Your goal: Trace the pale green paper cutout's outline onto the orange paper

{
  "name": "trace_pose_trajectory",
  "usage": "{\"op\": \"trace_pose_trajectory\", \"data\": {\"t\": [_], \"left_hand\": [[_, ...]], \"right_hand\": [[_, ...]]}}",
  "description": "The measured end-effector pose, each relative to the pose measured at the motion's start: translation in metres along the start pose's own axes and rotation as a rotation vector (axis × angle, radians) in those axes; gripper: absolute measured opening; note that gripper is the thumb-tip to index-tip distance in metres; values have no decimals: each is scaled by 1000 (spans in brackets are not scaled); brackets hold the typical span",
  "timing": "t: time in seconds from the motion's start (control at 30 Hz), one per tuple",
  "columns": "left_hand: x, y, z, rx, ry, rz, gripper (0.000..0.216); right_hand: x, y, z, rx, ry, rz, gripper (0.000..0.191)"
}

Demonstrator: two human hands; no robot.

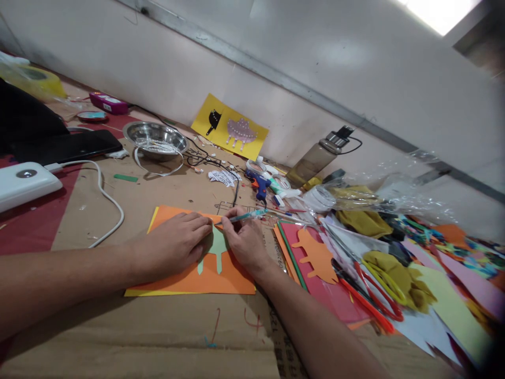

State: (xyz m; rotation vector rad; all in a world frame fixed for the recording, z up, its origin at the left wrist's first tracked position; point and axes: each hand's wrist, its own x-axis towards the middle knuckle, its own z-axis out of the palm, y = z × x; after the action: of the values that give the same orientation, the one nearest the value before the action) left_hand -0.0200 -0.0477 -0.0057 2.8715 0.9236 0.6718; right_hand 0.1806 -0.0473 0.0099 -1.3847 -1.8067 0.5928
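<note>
A: where's the pale green paper cutout (pixel 218 245) with the pointy legs?

B: flat on a smooth orange sheet (pixel 236 282), yellow sheet (pixel 145 292) peeking out underneath. left hand (pixel 185 234) is palm-down over its side, fingers pressed together. right hand (pixel 246 242) pinches a teal pen (pixel 252 214), tip by the cutout's top.

A: around it?

B: legged orange cutout (pixel 317 256) on red paper (pixel 315 297) to the right, shiny steel bowl (pixel 136 131) farther back, brown cardboard (pixel 150 337) below.

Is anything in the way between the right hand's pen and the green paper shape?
Nothing visible: the right hand holds the pen with its tip near the top of the green shape. The left hand covers part of its left side.
</note>
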Motion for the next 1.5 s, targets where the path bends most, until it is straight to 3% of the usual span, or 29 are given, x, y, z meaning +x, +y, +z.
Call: {"op": "trace_pose_trajectory", "data": {"t": [1.5], "left_hand": [[1, 0, 0, 3, 4, 13, 14]], "right_hand": [[0, 5, 2, 28, -4, 9, 18]]}}
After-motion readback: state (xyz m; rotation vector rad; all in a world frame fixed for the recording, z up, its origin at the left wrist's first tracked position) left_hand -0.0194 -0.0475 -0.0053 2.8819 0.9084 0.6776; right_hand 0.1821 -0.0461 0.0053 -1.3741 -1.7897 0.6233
